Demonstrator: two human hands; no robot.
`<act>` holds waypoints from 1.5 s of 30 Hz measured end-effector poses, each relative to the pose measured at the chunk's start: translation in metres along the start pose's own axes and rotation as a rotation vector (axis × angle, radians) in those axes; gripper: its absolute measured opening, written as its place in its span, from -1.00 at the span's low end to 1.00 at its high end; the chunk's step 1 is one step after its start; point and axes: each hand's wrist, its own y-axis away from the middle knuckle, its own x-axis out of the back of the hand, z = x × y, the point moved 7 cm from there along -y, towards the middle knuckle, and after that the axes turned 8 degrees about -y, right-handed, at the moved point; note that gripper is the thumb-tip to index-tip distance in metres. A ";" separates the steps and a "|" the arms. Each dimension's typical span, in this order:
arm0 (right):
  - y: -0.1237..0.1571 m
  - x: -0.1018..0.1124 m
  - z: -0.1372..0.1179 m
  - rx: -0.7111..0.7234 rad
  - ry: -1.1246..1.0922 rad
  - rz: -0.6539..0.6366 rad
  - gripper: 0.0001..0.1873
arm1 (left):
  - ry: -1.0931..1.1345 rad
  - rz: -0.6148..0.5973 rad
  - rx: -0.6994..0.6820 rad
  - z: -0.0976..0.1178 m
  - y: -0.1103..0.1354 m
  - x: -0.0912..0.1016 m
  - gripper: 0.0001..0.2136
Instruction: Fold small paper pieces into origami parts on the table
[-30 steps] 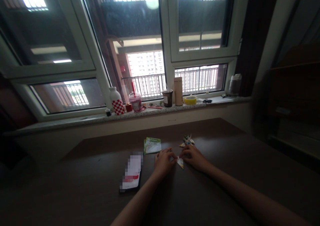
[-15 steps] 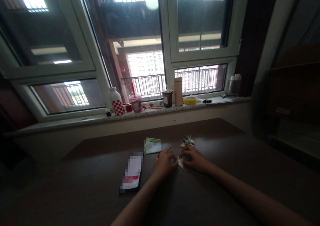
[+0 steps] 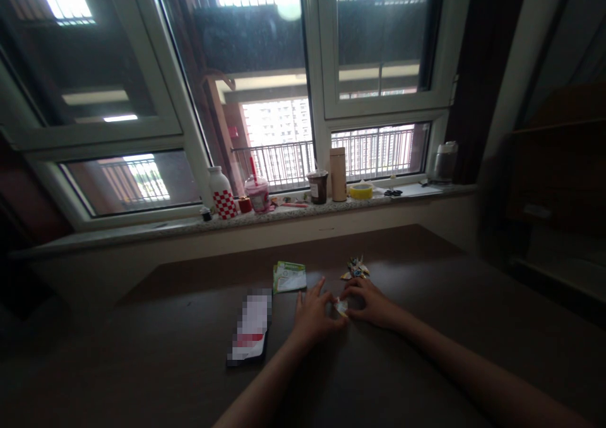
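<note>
A small piece of folded paper (image 3: 341, 306), white with yellow edging, lies between my two hands just above or on the brown table (image 3: 407, 371). My left hand (image 3: 314, 313) grips its left side with thumb and index finger, the other fingers stretched forward. At its right side my right hand (image 3: 369, 302) pinches it between thumb and fingertips. Just beyond the right hand sits a pointed, multicoloured folded-paper piece (image 3: 355, 269). Green and white paper sheets (image 3: 291, 277) lie ahead of my left hand, and a phone (image 3: 250, 327) with a blurred screen is to its left.
Along the windowsill (image 3: 284, 213) stand a red-checked bottle (image 3: 222, 194), a pink drink cup (image 3: 257, 194), a dark drink cup (image 3: 317, 187), a tan flask (image 3: 338, 174), yellow tape (image 3: 360, 192), scissors (image 3: 392, 192) and a clear jar (image 3: 445, 161).
My left thumb has moved right, to the near edge of the folded paper, which now looks shorter and turned. The right hand has barely moved.
</note>
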 end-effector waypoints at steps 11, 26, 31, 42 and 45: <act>0.005 0.001 -0.006 0.016 0.004 -0.036 -0.57 | 0.013 -0.022 -0.012 -0.010 -0.002 0.000 -0.75; 0.005 0.000 0.005 -0.017 -0.062 -0.007 -0.46 | 0.024 0.083 0.041 -0.009 -0.002 -0.003 -0.74; 0.004 -0.001 0.011 -0.006 -0.071 0.023 -0.60 | 0.044 0.072 0.036 -0.011 -0.003 -0.005 -0.68; 0.004 -0.001 0.009 0.007 -0.079 0.010 -0.61 | 0.093 0.085 0.036 -0.013 -0.005 -0.004 -0.74; 0.003 -0.001 0.009 0.018 -0.081 0.006 -0.60 | 0.091 0.098 0.032 -0.014 -0.005 -0.004 -0.78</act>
